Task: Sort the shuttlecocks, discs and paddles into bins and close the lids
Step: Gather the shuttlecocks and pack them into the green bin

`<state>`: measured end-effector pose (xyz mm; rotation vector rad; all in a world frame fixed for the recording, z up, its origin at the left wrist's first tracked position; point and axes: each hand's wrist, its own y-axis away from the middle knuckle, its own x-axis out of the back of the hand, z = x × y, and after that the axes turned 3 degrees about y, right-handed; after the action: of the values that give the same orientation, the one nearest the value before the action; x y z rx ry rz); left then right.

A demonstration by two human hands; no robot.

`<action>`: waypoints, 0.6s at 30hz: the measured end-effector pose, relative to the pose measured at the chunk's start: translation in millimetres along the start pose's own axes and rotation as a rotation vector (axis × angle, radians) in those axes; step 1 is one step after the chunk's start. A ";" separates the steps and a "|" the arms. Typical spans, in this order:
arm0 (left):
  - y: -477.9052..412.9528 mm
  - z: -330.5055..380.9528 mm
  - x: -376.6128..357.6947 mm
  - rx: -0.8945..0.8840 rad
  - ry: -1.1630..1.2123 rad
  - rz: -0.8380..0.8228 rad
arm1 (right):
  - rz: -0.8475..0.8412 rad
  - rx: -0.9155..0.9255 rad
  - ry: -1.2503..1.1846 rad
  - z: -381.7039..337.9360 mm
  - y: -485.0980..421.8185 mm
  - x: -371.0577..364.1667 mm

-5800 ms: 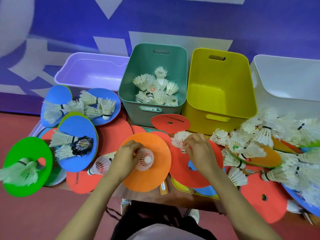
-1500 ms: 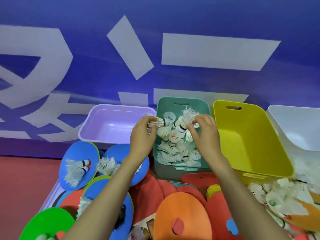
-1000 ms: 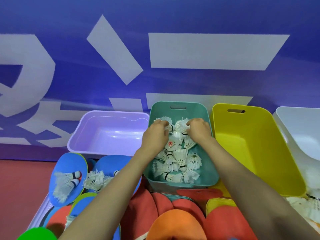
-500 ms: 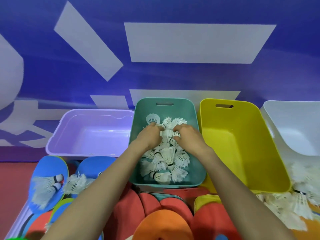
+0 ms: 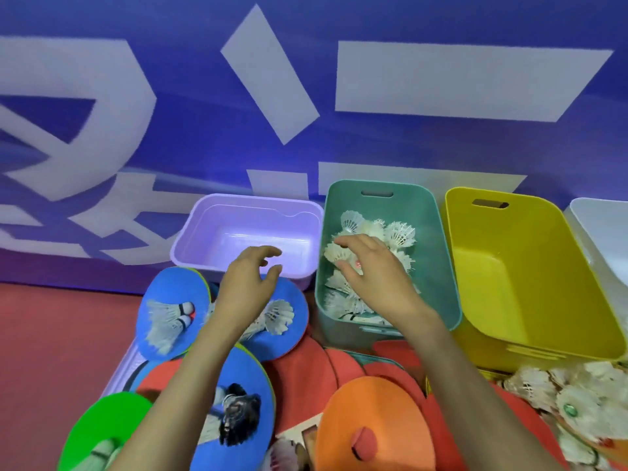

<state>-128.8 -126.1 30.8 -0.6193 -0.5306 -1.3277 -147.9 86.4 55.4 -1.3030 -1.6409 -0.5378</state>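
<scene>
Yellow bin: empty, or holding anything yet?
Empty, as far as shows: the yellow bin has a bare floor and walls. The green bin beside it holds shuttlecocks.

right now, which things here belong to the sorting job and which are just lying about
Job: green bin holding shuttlecocks, purple bin, yellow bin, white bin, loose shuttlecocks at right, blue rounds, orange disc, green disc; left hand and right hand, both empty.
Just there: blue banner behind, red floor.
</scene>
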 end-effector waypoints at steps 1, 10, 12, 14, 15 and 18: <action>5.2 -11.9 8.8 0.018 -0.021 -0.005 | 0.020 0.027 -0.014 -13.2 2.4 -4.8; 29.1 -110.6 61.5 0.162 -0.218 -0.186 | -0.241 -0.033 -0.038 -96.9 10.6 -93.1; 28.3 -122.6 61.7 0.194 -0.221 -0.237 | -0.355 -0.132 0.045 -96.3 9.3 -113.8; 26.2 -127.0 57.9 0.209 -0.184 -0.273 | -0.420 -0.224 0.094 -92.7 10.7 -128.8; 25.1 -126.7 54.7 0.202 -0.173 -0.293 | -0.441 -0.259 0.108 -90.5 11.8 -134.4; 18.4 -124.7 43.3 0.162 -0.192 -0.350 | -0.485 -0.308 0.107 -85.8 12.5 -145.8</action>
<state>-102.7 -240.1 -33.0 -0.5376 -0.9265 -1.5417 -103.4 -51.2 -33.4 -1.0576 -1.8381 -1.1702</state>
